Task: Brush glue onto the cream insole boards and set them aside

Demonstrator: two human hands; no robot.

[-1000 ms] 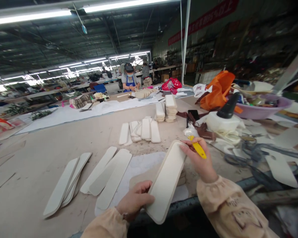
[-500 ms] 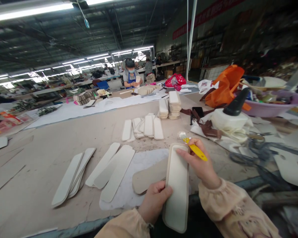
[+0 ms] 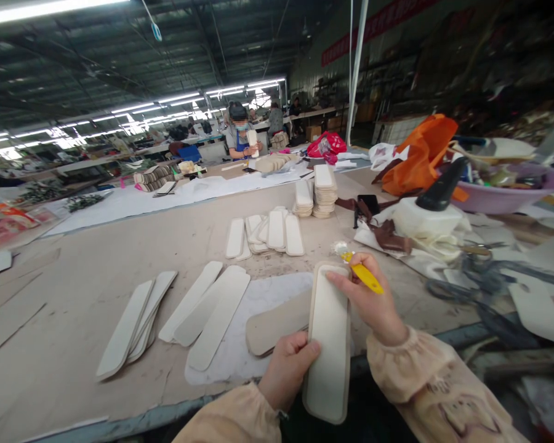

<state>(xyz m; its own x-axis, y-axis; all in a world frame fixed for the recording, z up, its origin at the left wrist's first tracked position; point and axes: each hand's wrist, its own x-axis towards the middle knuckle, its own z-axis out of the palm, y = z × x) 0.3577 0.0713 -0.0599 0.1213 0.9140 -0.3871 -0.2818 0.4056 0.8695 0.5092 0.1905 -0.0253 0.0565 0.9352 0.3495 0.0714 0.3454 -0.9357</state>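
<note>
A long cream panel [image 3: 329, 344] with rounded corners and a beige border stands almost upright at the table's front edge. My left hand [image 3: 290, 363] grips its left side, thumb on the face. At the top, the thumb of my right hand [image 3: 373, 295] presses on the panel; the same hand holds a yellow-handled brush [image 3: 365, 277] with whitish bristles pointing away. Behind the panel, a small stack of beige pieces [image 3: 277, 326] lies on a white sheet [image 3: 221, 372]. Left of it are overlapping cream strips [image 3: 221, 326] and another fanned group of strips [image 3: 127, 329].
Further back stand stacked cream panels [image 3: 324, 191] and a spread group of panels [image 3: 268, 234]. To the right are a white bottle [image 3: 427, 221] with a black top, an orange bag [image 3: 420, 154], a purple basin [image 3: 503, 194] and grey strips [image 3: 475, 277]. A co-worker [image 3: 242, 132] sits across the table.
My hands and the panel hold nearly the same pose. The view has shifted slightly. Across the table, the co-worker has raised a pale piece a little.
</note>
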